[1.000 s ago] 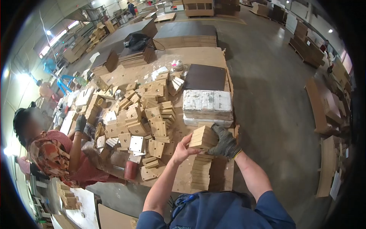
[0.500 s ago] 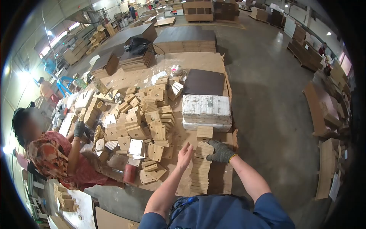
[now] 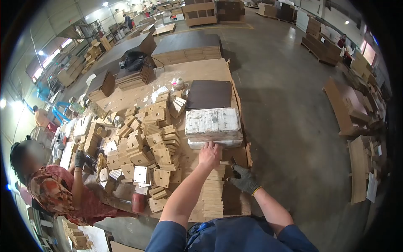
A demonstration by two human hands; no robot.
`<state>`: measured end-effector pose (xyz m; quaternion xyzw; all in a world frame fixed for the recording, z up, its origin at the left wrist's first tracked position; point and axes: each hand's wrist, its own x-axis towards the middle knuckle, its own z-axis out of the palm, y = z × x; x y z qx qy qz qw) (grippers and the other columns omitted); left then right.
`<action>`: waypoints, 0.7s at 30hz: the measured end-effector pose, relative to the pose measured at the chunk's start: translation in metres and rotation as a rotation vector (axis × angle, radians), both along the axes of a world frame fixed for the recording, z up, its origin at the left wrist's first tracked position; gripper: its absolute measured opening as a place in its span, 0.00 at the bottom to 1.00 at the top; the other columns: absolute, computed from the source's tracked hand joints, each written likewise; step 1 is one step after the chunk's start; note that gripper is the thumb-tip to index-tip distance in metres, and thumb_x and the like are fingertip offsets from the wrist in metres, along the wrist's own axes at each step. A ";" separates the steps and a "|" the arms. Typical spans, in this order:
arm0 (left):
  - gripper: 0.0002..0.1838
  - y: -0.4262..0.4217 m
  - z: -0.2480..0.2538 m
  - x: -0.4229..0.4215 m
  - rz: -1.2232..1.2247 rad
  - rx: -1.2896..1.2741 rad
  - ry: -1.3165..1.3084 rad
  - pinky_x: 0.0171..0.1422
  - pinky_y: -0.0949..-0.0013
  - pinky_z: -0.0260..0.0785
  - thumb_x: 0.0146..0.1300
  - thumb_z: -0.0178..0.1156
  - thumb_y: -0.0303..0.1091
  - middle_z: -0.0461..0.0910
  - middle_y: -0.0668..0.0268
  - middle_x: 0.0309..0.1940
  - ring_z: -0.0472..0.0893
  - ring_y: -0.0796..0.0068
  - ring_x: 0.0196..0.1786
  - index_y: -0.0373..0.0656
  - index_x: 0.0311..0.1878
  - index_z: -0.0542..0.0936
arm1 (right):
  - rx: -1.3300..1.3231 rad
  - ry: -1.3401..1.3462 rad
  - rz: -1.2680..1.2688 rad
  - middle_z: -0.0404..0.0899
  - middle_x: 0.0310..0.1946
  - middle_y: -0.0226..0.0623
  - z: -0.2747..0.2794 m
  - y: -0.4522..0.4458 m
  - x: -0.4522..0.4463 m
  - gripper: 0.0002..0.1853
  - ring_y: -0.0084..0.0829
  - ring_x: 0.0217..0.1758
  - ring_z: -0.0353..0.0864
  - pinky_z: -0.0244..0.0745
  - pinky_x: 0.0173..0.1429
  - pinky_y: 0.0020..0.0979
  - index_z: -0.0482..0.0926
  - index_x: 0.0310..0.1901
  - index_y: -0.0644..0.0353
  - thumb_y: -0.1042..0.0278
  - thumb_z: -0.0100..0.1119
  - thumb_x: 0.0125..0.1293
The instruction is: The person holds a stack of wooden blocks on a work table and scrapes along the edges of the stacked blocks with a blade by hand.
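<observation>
Blocks [image 3: 213, 195] of pale wood line up in a row at the lower middle of the frame, on the table [image 3: 237, 206], running from near the person's body toward the frame's centre. Just right of the row is the right hand [image 3: 244, 180], in a dark glove, its fingers spread and the thumb pointing at the row; it appears to grip nothing. The bare left hand [image 3: 210, 155] reaches over the row's far end, fingers bent and pointing up the frame; whether they grip a block beneath them I cannot tell, since the hand hides the spot.

The step in hand looks like work at that far end, one hand on it and the other alongside. The next move, I judge, calls for a light touch, as the pieces seem loose and could shift out of line.

Left of the row lies a jumbled pile [image 3: 145, 145] of drilled plates, with a red cylinder [image 3: 137, 203] below it. A co-worker [image 3: 54, 189] stands at the frame's left edge. Just beyond the left hand sits a white pack [image 3: 213, 122], then a dark panel [image 3: 209, 94]. Farther off, stacked boards [image 3: 187, 47] fill the upper middle.
</observation>
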<state>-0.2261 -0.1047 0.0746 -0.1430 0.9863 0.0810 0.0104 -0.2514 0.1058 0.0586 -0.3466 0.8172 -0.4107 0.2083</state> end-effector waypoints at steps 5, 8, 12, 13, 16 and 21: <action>0.18 -0.009 0.002 -0.006 -0.091 -0.082 -0.059 0.59 0.62 0.64 0.52 0.58 0.37 0.69 0.60 0.49 0.67 0.62 0.58 0.46 0.48 0.78 | -0.040 -0.106 -0.028 0.79 0.48 0.47 -0.010 0.010 -0.001 0.33 0.33 0.46 0.80 0.75 0.52 0.31 0.72 0.56 0.67 0.58 0.70 0.51; 0.22 -0.013 0.015 -0.002 -0.125 -0.034 0.013 0.58 0.62 0.65 0.47 0.63 0.43 0.69 0.61 0.49 0.68 0.63 0.57 0.48 0.48 0.78 | -0.377 -0.346 -0.133 0.79 0.45 0.42 -0.012 0.010 0.001 0.33 0.30 0.46 0.79 0.76 0.51 0.32 0.71 0.57 0.65 0.66 0.72 0.49; 0.34 -0.021 0.040 0.016 -0.063 0.310 0.233 0.57 0.59 0.67 0.37 0.72 0.48 0.70 0.61 0.50 0.70 0.59 0.56 0.47 0.51 0.78 | -0.296 -0.117 -0.176 0.74 0.50 0.38 0.009 0.004 -0.013 0.42 0.28 0.51 0.76 0.75 0.54 0.32 0.63 0.64 0.62 0.71 0.74 0.46; 0.39 -0.022 0.045 0.022 -0.046 0.442 0.313 0.56 0.58 0.69 0.34 0.75 0.47 0.70 0.61 0.49 0.73 0.59 0.54 0.44 0.54 0.77 | -0.420 -0.153 -0.181 0.73 0.52 0.37 0.003 -0.003 -0.018 0.44 0.28 0.53 0.75 0.75 0.55 0.32 0.61 0.65 0.62 0.71 0.74 0.46; 0.39 -0.021 0.056 0.039 0.004 1.067 0.362 0.55 0.63 0.70 0.37 0.75 0.41 0.68 0.64 0.50 0.73 0.65 0.54 0.42 0.57 0.76 | -0.506 -0.166 -0.079 0.68 0.59 0.39 0.039 -0.023 -0.031 0.52 0.32 0.61 0.69 0.68 0.63 0.34 0.52 0.70 0.60 0.67 0.76 0.45; 0.39 -0.002 0.035 0.058 0.092 1.879 0.562 0.56 0.67 0.70 0.46 0.71 0.22 0.66 0.64 0.57 0.71 0.69 0.58 0.39 0.64 0.68 | -0.548 -0.206 0.084 0.67 0.62 0.44 0.055 -0.045 -0.045 0.55 0.38 0.65 0.66 0.61 0.68 0.35 0.56 0.67 0.67 0.56 0.78 0.40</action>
